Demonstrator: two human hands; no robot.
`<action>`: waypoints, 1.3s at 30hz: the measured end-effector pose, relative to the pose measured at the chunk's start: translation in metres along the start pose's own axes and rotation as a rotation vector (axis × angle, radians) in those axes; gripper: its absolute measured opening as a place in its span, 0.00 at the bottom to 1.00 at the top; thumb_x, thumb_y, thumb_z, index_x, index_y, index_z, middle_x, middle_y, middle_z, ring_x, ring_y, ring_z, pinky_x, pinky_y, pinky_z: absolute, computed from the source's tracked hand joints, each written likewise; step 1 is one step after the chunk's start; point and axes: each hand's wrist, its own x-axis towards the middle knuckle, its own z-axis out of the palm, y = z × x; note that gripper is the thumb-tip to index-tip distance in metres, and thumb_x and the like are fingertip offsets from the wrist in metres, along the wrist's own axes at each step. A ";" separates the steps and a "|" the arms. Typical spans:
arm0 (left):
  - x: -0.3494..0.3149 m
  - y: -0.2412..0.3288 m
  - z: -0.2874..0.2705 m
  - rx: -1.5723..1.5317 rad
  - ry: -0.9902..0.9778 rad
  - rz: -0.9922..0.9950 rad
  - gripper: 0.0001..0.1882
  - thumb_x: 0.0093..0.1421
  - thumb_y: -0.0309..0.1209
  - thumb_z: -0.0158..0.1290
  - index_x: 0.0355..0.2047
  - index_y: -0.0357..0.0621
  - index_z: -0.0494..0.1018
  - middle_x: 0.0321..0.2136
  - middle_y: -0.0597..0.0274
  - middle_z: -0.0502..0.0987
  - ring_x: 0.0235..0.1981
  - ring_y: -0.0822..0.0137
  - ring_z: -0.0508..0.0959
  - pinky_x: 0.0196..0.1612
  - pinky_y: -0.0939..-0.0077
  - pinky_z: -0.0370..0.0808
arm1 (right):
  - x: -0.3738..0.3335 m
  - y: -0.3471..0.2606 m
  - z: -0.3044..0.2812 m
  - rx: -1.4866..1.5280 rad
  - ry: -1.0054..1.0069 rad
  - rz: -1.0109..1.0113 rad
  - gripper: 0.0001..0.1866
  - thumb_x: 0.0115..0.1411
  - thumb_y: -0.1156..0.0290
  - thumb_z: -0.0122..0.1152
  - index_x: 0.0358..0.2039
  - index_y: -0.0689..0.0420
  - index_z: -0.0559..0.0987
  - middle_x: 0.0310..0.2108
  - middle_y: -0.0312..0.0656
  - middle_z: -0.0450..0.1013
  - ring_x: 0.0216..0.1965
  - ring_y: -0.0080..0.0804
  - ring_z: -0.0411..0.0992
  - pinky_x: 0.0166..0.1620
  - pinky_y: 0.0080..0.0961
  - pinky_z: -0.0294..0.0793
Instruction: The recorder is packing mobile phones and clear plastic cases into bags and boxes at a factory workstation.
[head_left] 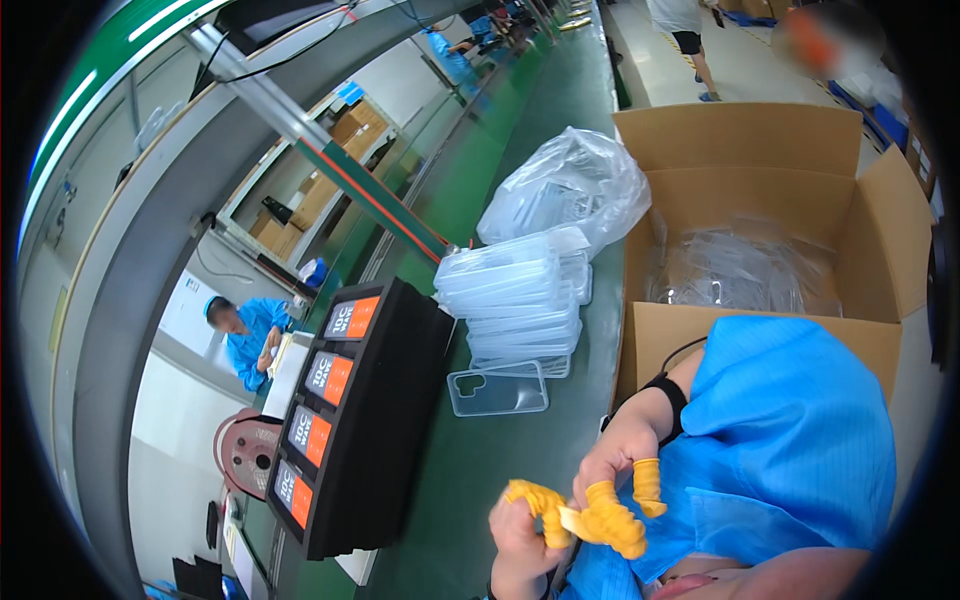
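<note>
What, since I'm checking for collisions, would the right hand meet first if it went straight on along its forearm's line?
Most likely the left hand, with its yellow finger covering, just ahead of the right hand; the depth between them is hard to judge.

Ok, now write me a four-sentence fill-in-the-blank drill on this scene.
Finger covers on the left hand and right hand are coloured ____.
The loose clear case lies on a work surface coloured ____.
The open box is made of ____.
The sleeve is coloured ____.

Missing words: yellow; green; cardboard; blue.
</note>
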 end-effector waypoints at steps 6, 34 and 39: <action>0.003 -0.117 0.043 -0.168 0.547 -0.386 0.15 0.54 0.33 0.44 0.36 0.31 0.63 0.32 0.52 0.68 0.33 0.59 0.69 0.37 0.75 0.65 | -0.014 -0.062 -0.049 -1.323 0.726 0.309 0.18 0.45 0.63 0.60 0.36 0.58 0.72 0.33 0.42 0.68 0.34 0.37 0.65 0.39 0.29 0.64; 0.086 -0.207 0.111 0.477 0.562 -0.611 0.40 0.53 0.50 0.42 0.49 0.21 0.46 0.51 0.32 0.48 0.53 0.40 0.47 0.54 0.56 0.44 | -0.124 -0.131 -0.186 -1.677 1.211 1.363 0.28 0.50 0.52 0.40 0.45 0.60 0.66 0.40 0.50 0.66 0.43 0.44 0.65 0.45 0.34 0.63; 0.084 -0.217 0.118 0.583 0.539 -0.526 0.35 0.52 0.45 0.46 0.46 0.22 0.53 0.46 0.31 0.56 0.48 0.39 0.55 0.51 0.55 0.51 | -0.125 -0.105 -0.206 -2.090 0.658 1.087 0.19 0.53 0.59 0.42 0.41 0.57 0.68 0.37 0.50 0.66 0.40 0.50 0.62 0.43 0.37 0.61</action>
